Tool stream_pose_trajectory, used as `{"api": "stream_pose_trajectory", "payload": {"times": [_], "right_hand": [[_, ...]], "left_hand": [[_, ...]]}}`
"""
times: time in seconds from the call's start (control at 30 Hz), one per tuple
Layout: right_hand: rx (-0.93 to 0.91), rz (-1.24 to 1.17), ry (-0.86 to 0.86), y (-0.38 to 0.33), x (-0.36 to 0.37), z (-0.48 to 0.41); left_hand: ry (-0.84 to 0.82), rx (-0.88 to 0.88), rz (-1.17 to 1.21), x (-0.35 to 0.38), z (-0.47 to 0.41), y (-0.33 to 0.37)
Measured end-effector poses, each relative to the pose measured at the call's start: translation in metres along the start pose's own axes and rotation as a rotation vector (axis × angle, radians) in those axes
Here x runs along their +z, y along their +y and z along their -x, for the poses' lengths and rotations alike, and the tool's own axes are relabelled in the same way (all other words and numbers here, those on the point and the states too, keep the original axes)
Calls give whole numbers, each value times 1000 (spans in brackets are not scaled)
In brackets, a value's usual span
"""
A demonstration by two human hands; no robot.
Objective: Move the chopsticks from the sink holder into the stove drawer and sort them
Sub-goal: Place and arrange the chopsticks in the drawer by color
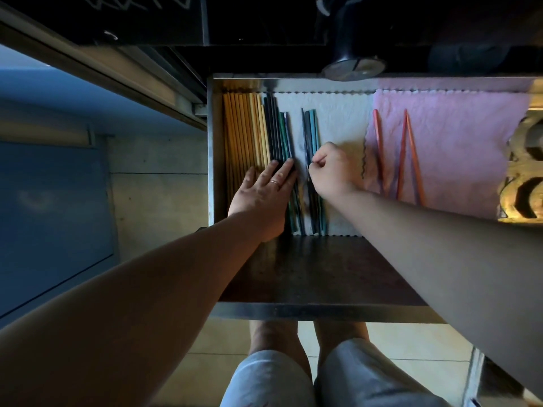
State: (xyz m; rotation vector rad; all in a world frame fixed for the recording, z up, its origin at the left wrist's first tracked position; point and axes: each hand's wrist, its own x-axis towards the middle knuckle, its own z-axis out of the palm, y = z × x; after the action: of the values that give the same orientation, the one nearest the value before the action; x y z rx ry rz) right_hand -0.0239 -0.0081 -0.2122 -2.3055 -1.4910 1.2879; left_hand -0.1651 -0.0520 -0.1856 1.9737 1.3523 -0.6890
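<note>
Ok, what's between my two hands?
Head view: a bare strip of white cloth, flanked by dark chopsticks under the left hand and the right hand's bunch.

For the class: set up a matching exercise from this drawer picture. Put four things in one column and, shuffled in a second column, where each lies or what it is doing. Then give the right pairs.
Column one
1. yellow chopsticks
2. orange chopsticks
3. left hand
4. right hand

Column two
A. pinches one of the middle chopsticks on the white cloth
B. lie on the pink cloth
C. rests flat on the dark chopsticks
D. lie packed along the drawer's left wall

Pairs: 1-D, 2-B, 3-C, 4-A
</note>
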Motion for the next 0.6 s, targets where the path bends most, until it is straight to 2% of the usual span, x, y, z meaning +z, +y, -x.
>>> {"api": "stream_pose_trajectory", "payload": {"times": [0.23,0.4,0.6], "right_hand": [[3,63,12,3,-10,6],[15,177,22,14,-26,13],[-23,82,-52,21,-23,17]], "left_hand": [[71,27,-30,-2,-2,7],[15,66,-88,-8,-8,22],[87,43,-182,-10,-5,19]]}}
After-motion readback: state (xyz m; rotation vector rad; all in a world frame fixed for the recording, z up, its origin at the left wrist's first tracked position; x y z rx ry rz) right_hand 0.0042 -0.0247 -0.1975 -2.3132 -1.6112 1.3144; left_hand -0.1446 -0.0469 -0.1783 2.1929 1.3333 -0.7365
